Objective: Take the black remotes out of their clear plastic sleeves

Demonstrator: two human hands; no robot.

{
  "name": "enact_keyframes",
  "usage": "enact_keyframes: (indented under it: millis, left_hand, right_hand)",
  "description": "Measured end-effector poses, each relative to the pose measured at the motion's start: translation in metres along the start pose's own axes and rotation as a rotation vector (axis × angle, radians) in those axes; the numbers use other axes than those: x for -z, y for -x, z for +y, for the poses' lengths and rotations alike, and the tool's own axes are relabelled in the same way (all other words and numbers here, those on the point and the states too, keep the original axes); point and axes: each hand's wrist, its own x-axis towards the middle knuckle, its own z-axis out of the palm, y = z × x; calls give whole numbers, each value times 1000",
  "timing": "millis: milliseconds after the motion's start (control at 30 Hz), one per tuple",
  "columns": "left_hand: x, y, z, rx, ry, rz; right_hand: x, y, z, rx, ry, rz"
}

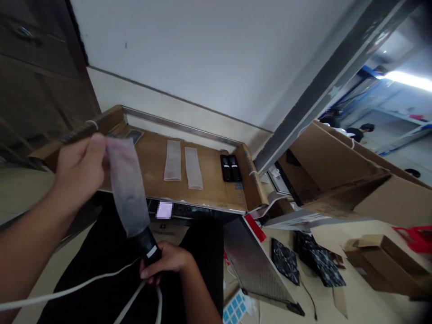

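Long frosted sleeve [128, 186], black device [150, 250]

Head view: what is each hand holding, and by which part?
The left hand pinches the translucent sleeve by its upper end; the right hand grips the black object by its lower end.

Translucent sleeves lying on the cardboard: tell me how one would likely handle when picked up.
The two sleeves are probably light, since they look thin. They may be floppy: the held sleeve curves below the left hand. Rolling seems unlikely, as they lie flat.
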Motion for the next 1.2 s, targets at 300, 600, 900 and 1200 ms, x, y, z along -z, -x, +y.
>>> enact_keyframes:
  millis: [300, 600, 900, 1200]
  left_hand:
    - [-153, -142, -31, 30, -160, -255]
    - [-180, -98, -113, 46, 105, -234]
    - [-180, -89, -106, 30, 27, -149]
    - [-196, -92, -99, 89, -26, -53]
  right_hand:
    - [5, 14, 16, 69, -19, 169]
    - [7, 13, 11, 36, -32, 241]
    - [-11, 22, 2, 71, -80, 194]
    - [14, 86, -115, 594, 191, 1163]
